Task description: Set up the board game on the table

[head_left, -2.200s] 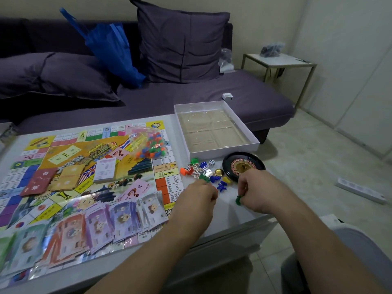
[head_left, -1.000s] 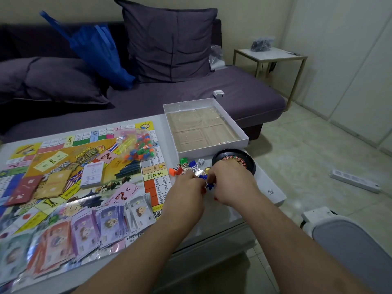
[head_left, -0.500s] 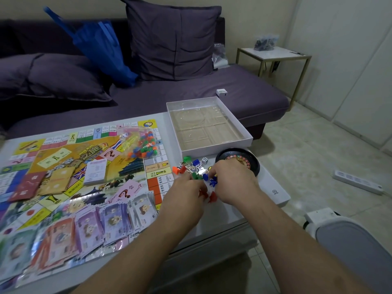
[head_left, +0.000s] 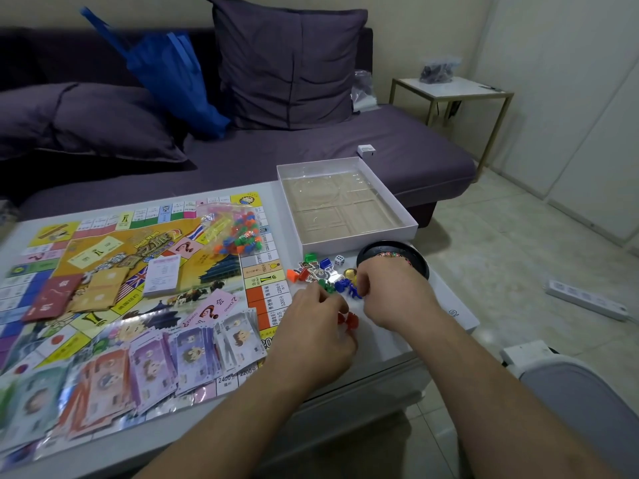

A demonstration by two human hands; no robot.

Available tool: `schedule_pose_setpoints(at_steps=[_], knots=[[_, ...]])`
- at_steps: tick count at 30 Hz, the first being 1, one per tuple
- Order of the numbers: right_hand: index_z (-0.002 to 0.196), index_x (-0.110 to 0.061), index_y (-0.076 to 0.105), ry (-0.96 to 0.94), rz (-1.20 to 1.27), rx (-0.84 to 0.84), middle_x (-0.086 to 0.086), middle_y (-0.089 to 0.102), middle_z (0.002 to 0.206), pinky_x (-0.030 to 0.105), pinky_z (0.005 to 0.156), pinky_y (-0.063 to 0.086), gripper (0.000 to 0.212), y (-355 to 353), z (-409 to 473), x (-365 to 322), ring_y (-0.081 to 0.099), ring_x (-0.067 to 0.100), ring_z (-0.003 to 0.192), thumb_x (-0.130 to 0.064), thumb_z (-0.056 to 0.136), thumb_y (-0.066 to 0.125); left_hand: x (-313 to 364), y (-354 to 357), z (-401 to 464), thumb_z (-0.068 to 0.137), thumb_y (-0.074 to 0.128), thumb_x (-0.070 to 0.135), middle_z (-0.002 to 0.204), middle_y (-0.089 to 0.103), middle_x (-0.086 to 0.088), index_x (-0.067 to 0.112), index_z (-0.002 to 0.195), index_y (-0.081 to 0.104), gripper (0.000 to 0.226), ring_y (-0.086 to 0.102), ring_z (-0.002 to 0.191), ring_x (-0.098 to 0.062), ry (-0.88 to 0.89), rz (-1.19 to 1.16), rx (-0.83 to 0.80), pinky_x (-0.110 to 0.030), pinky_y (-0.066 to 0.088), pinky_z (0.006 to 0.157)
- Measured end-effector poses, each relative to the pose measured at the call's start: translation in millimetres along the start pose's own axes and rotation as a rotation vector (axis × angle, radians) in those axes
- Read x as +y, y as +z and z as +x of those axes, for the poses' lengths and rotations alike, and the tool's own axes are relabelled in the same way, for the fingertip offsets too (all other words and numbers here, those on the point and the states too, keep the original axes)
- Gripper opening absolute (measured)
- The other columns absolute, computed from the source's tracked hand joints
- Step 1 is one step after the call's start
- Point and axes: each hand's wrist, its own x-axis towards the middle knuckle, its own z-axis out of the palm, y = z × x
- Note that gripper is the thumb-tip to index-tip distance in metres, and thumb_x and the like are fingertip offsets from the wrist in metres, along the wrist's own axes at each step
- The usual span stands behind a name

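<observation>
Red pawns point(head_left: 349, 319) lie between both hands, left hand point(head_left: 316, 335) nearer, fingers curled; right hand point(head_left: 389, 292) pinches a blue pawn point(head_left: 354, 292).

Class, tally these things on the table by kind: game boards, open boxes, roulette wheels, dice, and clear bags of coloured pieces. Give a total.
Game board: 1
Open box: 1
Roulette wheel: 1
Die: 1
Clear bag of coloured pieces: 1
Total: 5
</observation>
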Motion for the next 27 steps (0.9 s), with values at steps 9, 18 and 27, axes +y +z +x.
schedule_pose_setpoints(at_steps=[9, 18, 27], knots=[[0.114, -0.028, 0.077, -0.072, -0.012, 0.086, -0.001, 0.072, 0.111, 0.034, 0.078, 0.058, 0.030, 11.6, 8.0, -5.0, 0.067, 0.022, 0.101, -0.016, 0.087, 0.077, 0.1, 4.9, 0.5, 0.098, 0.066, 0.046, 0.130, 0.051, 0.006, 0.032, 0.134, 0.064, 0.039, 0.040, 0.121, -0.012, 0.085, 0.074, 0.051, -0.031, 0.046, 0.104], [0.104, -0.032, 0.081, -0.077, -0.054, 0.084, -0.005, 0.073, 0.098, 0.028, 0.067, 0.045, 0.021, 11.8, 4.3, -3.8, 0.062, 0.020, 0.099, -0.024, 0.086, 0.074, -2.8, 12.2, 1.8, 0.101, 0.065, 0.038, 0.121, 0.063, 0.001, 0.024, 0.125, 0.071, 0.029, 0.050, 0.112, -0.019, 0.264, 0.274, 0.099, -0.035, 0.049, 0.093], [0.104, -0.030, 0.076, -0.097, -0.001, 0.047, -0.003, 0.072, 0.102, 0.035, 0.080, 0.057, 0.020, 15.5, 5.7, -1.6, 0.060, 0.019, 0.105, -0.022, 0.085, 0.078, -5.4, 6.6, -0.7, 0.105, 0.056, 0.036, 0.121, 0.064, 0.007, 0.031, 0.131, 0.068, 0.028, 0.046, 0.115, -0.014, 0.217, 0.161, 0.133, -0.032, 0.043, 0.100]])
